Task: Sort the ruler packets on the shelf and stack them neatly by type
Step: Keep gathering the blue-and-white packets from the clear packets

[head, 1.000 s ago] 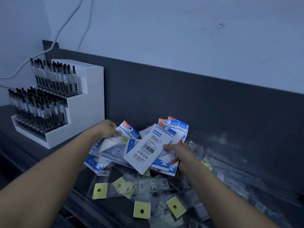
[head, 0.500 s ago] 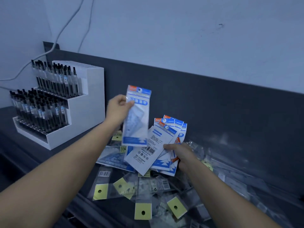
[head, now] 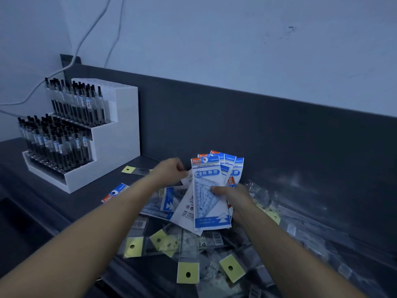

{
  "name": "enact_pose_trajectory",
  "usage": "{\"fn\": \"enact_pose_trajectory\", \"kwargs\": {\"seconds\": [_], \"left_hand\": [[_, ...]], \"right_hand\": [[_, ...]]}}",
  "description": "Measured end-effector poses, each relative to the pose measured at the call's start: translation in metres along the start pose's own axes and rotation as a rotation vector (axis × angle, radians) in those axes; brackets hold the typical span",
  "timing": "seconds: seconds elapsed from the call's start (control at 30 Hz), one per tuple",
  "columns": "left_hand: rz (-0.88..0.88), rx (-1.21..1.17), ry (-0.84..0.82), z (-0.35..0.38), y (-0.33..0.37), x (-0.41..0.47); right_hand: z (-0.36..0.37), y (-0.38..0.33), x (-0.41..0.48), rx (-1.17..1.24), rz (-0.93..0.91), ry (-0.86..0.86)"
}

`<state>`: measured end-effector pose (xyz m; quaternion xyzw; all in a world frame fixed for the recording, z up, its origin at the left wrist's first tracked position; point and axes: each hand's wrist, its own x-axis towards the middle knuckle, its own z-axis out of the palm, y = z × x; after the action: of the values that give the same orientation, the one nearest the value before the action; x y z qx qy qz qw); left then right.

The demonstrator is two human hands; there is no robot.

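My right hand (head: 234, 198) grips a fanned bunch of blue-and-white geometric ruler packets (head: 209, 190), thumb across the front one. My left hand (head: 171, 171) pinches the left edge of the bunch at a white packet back. Beneath the bunch lie more blue packets (head: 165, 203), and another blue packet (head: 115, 192) lies alone to the left. Clear ruler packets with yellow header tabs (head: 188, 272) are scattered over the dark shelf (head: 81, 203) below my arms.
A white stepped display of black pens (head: 71, 130) stands at the left against the dark back panel (head: 279, 143). One yellow-tabbed packet (head: 133, 170) lies behind my left hand. More clear packets (head: 311, 237) spread to the right. Cables hang on the wall.
My left hand lifted a blue packet out of the pile, carried it right and laid it on the front of the bunch in my right hand. It now holds the bunch's left edge.
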<state>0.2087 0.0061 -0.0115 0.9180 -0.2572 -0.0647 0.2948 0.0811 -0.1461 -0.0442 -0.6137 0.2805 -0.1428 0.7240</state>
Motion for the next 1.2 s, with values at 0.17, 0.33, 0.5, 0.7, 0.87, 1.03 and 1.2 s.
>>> {"fn": "enact_pose_trajectory", "kwargs": {"seconds": [0.17, 0.33, 0.5, 0.7, 0.87, 1.03, 1.2], "left_hand": [[-0.067, 0.534, -0.549, -0.044, -0.03, -0.012], [-0.125, 0.587, -0.539, -0.043, -0.048, -0.014], [-0.055, 0.473, -0.329, -0.042, -0.063, -0.007], [-0.06, 0.251, -0.023, -0.041, -0.057, -0.009], [-0.143, -0.012, 0.132, -0.041, -0.055, -0.005], [-0.203, -0.31, 0.338, -0.047, -0.048, -0.003], [-0.135, -0.277, 0.564, -0.054, -0.03, -0.008]], "right_hand": [[-0.002, 0.003, 0.0, 0.01, 0.036, 0.005], [0.0, 0.004, 0.001, 0.01, 0.055, 0.007], [-0.003, 0.003, -0.001, 0.051, 0.043, 0.029], [-0.01, 0.004, -0.003, 0.116, 0.044, 0.085], [-0.012, 0.003, -0.007, 0.113, 0.046, 0.099], [-0.013, 0.002, -0.012, 0.108, 0.035, 0.086], [-0.015, -0.003, -0.018, 0.122, 0.023, 0.087]]}}
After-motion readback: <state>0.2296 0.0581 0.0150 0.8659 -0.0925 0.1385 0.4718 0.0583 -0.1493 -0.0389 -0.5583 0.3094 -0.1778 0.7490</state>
